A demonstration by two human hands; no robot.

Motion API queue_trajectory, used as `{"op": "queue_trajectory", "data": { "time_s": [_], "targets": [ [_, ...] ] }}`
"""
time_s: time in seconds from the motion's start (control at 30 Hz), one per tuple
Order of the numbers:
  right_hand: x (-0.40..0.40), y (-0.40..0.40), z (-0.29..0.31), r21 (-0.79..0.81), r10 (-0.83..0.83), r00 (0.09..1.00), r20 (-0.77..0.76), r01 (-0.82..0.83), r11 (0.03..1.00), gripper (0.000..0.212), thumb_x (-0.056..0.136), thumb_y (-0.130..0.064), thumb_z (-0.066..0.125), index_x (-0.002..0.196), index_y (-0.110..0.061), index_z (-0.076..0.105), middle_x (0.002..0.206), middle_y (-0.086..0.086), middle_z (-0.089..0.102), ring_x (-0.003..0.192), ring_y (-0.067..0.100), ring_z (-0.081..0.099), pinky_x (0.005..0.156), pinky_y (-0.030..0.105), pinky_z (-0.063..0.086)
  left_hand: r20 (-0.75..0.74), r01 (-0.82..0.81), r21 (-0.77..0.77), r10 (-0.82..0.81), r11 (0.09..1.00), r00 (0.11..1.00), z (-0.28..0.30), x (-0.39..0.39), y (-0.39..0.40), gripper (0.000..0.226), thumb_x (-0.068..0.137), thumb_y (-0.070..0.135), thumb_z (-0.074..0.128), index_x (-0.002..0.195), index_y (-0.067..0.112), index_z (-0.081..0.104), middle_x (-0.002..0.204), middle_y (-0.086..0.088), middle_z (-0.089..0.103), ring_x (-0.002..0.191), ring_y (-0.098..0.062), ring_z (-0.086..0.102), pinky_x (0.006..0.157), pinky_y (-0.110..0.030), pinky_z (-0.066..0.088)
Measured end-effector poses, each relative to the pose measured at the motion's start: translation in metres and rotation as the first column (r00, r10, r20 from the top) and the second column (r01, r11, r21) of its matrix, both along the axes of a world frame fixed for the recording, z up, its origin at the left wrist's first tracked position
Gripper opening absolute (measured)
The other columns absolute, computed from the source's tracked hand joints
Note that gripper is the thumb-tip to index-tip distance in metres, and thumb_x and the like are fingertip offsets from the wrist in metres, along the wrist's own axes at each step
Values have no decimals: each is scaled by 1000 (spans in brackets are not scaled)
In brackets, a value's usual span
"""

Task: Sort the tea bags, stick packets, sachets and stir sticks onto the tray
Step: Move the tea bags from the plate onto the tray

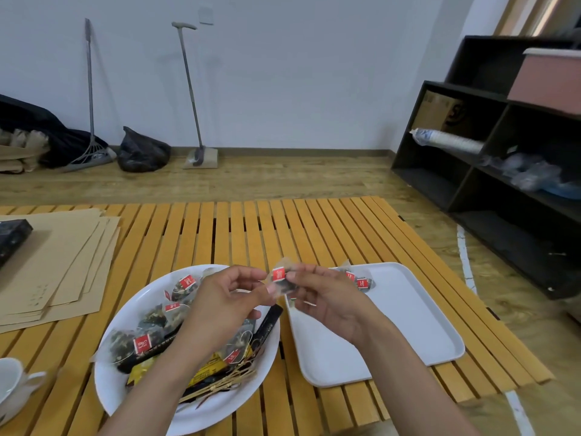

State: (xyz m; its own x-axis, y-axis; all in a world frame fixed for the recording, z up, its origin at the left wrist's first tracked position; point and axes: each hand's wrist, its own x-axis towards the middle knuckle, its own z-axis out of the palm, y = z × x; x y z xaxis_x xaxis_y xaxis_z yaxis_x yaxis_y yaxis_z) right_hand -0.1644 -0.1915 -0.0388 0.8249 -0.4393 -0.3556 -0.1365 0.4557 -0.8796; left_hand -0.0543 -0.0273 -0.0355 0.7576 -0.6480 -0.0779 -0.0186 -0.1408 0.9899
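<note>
On the left, a white bowl (107, 382) is seen heaped with tea bags, stick packets and stir sticks (229, 377). Above its right rim, one tea bag (280, 280) is pinched between the left hand (226, 297) and the right hand (317, 294), fingers curled narrowly round it. It is judged light, soft and easily torn, best taken by its edge. Two tea bags (358, 280) are laid on the tray (408, 325).

White tray (418, 322); white bowl (119, 385); red-tagged tea bag (279, 278); yellow slatted table (251, 228).
</note>
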Motion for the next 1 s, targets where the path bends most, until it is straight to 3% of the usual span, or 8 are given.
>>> {"op": "queue_trajectory", "data": {
  "time_s": [0.1, 0.2, 0.37, 0.43, 0.63, 0.77, 0.9, 1.0],
  "targets": [
    [-14, -29, 7, -168, -176, 984, 22, 177, 970, 38, 82, -6, 79, 119, -3, 68, 106, 13, 77, 82, 20, 74, 72, 32, 55, 149, 23, 87, -35, 996, 988, -2, 0, 0, 13, 85, 21, 79, 97, 24, 73, 81, 9, 78, 75, -7, 74, 66, -24, 55],
    [-40, -70, 11, -638, -513, 857, -51, 368, 676, 24, 80, -6, 81, 102, -12, 73, 92, 6, 77, 69, 10, 72, 57, 22, 50, 239, -11, 137, -22, 990, 971, -7, 6, 5, 11, 85, 20, 80, 91, 27, 74, 81, 17, 75, 74, -7, 73, 68, -24, 51],
    [-69, -132, -6, -821, -739, 659, -142, 339, 460, 23, 78, -9, 79, 98, -20, 75, 94, 2, 76, 74, 15, 68, 59, 29, 49, 353, -71, 184, 2, 980, 936, -11, 17, 12, 12, 83, 20, 81, 84, 30, 74, 78, 14, 76, 77, -10, 73, 68, -26, 52],
    [-66, -142, -19, -828, -725, 661, -195, 285, 483, 28, 78, -6, 78, 104, -18, 74, 97, 2, 75, 71, 15, 66, 56, 26, 45, 368, -77, 192, 1, 978, 930, -12, 19, 13, 11, 84, 21, 81, 85, 29, 74, 78, 11, 77, 77, -8, 73, 63, -23, 50],
    [-53, -143, -50, -773, -677, 720, -151, 342, 535, 38, 83, -21, 82, 118, -12, 69, 106, 2, 74, 93, 19, 67, 78, 32, 51, 376, -91, 206, 7, 974, 926, -12, 23, 16, 12, 83, 22, 81, 84, 31, 73, 74, 22, 74, 68, 1, 70, 61, -25, 48],
    [-58, -146, -51, -826, -747, 652, -133, 343, 447, 30, 95, -33, 66, 115, -12, 71, 108, 4, 75, 94, 21, 66, 77, 31, 46, 395, -99, 216, 6, 971, 919, -11, 22, 16, 12, 83, 22, 81, 84, 31, 73, 75, 28, 71, 65, 4, 67, 62, -26, 47],
    [-54, -150, -62, -801, -695, 678, -241, 265, 537, 27, 95, -30, 60, 111, -12, 73, 98, 7, 77, 93, 27, 72, 82, 42, 58, 420, -108, 249, -7, 962, 907, -9, 26, 22, 10, 84, 25, 80, 87, 32, 74, 76, 29, 71, 67, 5, 67, 72, -33, 56],
    [-48, -146, -61, -813, -691, 681, -241, 247, 527, 32, 95, -37, 63, 112, -12, 72, 98, 7, 77, 92, 26, 70, 76, 35, 55, 421, -91, 287, -40, 953, 906, -8, 30, 27, 12, 82, 30, 82, 86, 37, 73, 79, 27, 72, 68, 2, 69, 75, -40, 60]
  ]
}}
